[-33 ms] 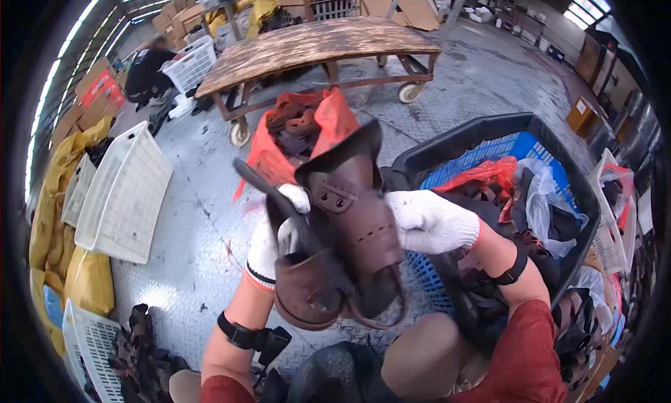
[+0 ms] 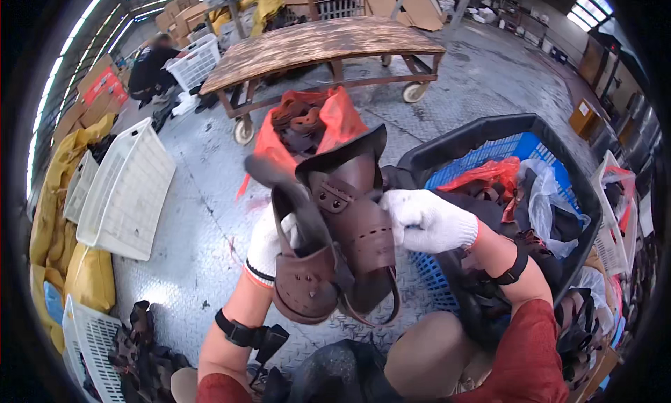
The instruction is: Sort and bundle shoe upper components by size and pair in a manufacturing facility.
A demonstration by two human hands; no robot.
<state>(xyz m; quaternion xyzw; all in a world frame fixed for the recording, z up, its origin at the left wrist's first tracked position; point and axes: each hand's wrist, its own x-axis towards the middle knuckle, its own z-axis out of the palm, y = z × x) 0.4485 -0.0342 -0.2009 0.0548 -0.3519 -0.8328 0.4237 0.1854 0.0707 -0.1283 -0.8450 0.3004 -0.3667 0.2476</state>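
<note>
Both my hands wear white knitted gloves. My left hand (image 2: pixel 265 239) is closed on a brown clog (image 2: pixel 305 285), whose rounded toe with small holes points down toward me. My right hand (image 2: pixel 430 221) grips the edge of a second brown clog (image 2: pixel 360 228) with two dark rivets, a row of slots and a dark flap standing up at its far end. The two clogs are side by side and touching in front of me, above the floor. Some fingers of my left hand are hidden behind its clog.
Beyond the clogs stands a red bag (image 2: pixel 342 116) of brown shoes, before a wheeled wooden cart (image 2: pixel 314 43). At right is a black tub (image 2: pixel 482 127) with a blue basket and shoe pieces. White crates (image 2: pixel 129 193) and yellow sacks (image 2: pixel 91 277) line the left. A person (image 2: pixel 150 71) crouches far left.
The clog in my left hand has tilted, so its opening and holed toe show more. The right clog has shifted slightly, its lower end turning a little.
</note>
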